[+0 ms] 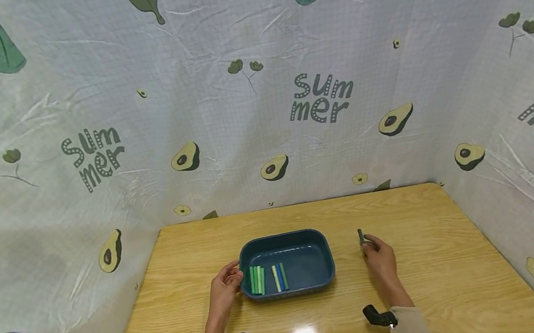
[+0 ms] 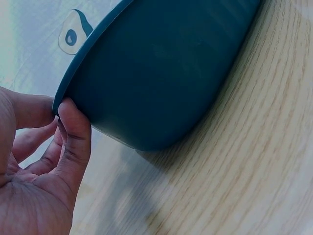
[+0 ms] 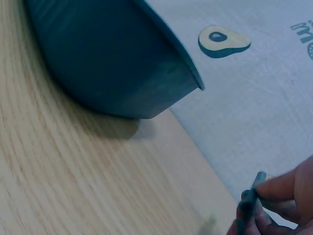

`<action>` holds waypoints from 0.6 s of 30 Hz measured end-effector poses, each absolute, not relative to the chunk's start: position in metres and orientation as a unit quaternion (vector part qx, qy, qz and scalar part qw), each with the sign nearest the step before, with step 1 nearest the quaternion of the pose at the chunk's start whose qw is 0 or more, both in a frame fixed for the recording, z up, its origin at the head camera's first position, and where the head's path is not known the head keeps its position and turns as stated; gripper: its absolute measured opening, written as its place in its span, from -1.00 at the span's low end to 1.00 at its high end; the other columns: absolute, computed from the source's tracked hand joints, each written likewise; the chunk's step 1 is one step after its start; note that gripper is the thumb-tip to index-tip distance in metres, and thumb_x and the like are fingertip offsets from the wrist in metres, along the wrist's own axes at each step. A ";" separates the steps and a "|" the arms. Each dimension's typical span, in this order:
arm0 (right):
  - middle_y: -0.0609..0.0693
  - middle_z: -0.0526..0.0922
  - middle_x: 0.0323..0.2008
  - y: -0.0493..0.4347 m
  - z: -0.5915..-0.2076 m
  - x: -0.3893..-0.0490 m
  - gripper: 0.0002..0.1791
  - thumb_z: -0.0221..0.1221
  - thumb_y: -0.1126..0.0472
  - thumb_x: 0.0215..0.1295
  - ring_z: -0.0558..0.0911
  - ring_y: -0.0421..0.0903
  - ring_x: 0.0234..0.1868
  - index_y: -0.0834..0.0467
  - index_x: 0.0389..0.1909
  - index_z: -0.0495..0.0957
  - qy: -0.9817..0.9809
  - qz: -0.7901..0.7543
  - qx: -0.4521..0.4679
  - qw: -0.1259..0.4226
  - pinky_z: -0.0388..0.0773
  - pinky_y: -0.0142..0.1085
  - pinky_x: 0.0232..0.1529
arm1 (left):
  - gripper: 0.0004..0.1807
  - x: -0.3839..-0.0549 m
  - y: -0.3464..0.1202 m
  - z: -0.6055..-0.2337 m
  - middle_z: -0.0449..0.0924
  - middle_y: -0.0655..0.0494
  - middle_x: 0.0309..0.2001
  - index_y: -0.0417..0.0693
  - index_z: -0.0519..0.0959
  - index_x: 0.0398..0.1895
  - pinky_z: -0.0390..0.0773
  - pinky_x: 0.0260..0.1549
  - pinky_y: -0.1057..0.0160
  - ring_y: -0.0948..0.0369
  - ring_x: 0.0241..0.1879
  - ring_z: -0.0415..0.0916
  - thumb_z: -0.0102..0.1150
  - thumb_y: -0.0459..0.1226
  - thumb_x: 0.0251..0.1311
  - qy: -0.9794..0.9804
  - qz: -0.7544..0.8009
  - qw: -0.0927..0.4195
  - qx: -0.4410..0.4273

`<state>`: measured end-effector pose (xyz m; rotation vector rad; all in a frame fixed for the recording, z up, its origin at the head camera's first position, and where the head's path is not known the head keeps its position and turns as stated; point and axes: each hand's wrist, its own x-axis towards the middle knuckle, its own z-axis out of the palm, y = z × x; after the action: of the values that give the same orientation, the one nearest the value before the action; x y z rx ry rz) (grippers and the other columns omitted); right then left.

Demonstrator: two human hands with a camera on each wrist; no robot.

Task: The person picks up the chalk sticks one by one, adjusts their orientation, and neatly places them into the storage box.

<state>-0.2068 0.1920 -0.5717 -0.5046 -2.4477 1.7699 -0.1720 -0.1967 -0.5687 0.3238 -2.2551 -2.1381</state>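
A dark teal rectangular tub (image 1: 310, 266) stands on the wooden table. My left hand (image 1: 225, 287) pinches its left rim between thumb and finger, seen close in the left wrist view. Inside the tub, several green and pale green sticks (image 1: 257, 280) lie side by side at the left. A short gap separates them from a pale yellow stick (image 1: 276, 278), a blue stick (image 1: 280, 277) and a dark green stick (image 1: 284, 276). To the right of the tub, my right hand (image 1: 381, 258) holds a dark green stick (image 1: 360, 234) in its fingertips, above the table.
The wooden table (image 1: 197, 246) reaches back to a white curtain (image 1: 222, 116) printed with avocados and leaves, which also hangs at both sides. Black wrist devices (image 1: 380, 317) sit on both forearms. A bright light reflection shows near the table's front.
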 end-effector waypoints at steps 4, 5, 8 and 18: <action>0.32 0.55 0.15 0.196 -0.568 -0.205 -0.52 0.04 0.25 0.46 0.64 -0.13 -0.06 0.23 0.36 0.35 -0.796 0.587 -0.145 0.019 0.55 -0.42 -0.13 | -0.56 -0.173 -0.196 -0.569 0.45 -0.07 -0.06 -0.24 0.43 0.29 0.55 -0.39 0.36 0.28 -0.25 0.49 0.10 -0.39 0.36 -0.722 -0.684 0.009 0.105; 0.32 0.55 0.15 0.197 -0.567 -0.205 -0.51 0.05 0.25 0.46 0.65 -0.15 -0.08 0.22 0.37 0.34 -0.796 0.589 -0.141 0.015 0.57 -0.39 -0.11 | -0.56 -0.173 -0.196 -0.569 0.45 -0.07 -0.06 -0.24 0.43 0.29 0.55 -0.39 0.36 0.28 -0.25 0.49 0.10 -0.39 0.36 -0.722 -0.684 0.009 0.104; 0.34 0.53 0.16 0.200 -0.563 -0.203 -0.50 0.05 0.25 0.45 0.67 -0.12 -0.07 0.23 0.37 0.32 -0.789 0.601 -0.128 0.006 0.61 -0.29 -0.04 | -0.57 -0.173 -0.196 -0.569 0.45 -0.07 -0.07 -0.23 0.44 0.28 0.55 -0.39 0.37 0.28 -0.25 0.49 0.10 -0.39 0.36 -0.723 -0.683 0.010 0.105; 0.29 0.39 0.28 0.211 -0.550 -0.201 -0.46 0.02 0.28 0.48 0.59 -0.10 0.08 0.22 0.43 0.21 -0.748 0.656 -0.089 -0.048 0.58 -0.25 0.08 | -0.57 -0.174 -0.195 -0.569 0.44 -0.10 -0.06 -0.24 0.44 0.28 0.55 -0.40 0.37 0.28 -0.27 0.49 0.10 -0.40 0.35 -0.724 -0.682 0.014 0.103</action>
<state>-0.2009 0.2114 -0.5496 -0.2887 -2.4259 2.1251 -0.1737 -0.1954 -0.5687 0.3192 -2.2540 -2.1236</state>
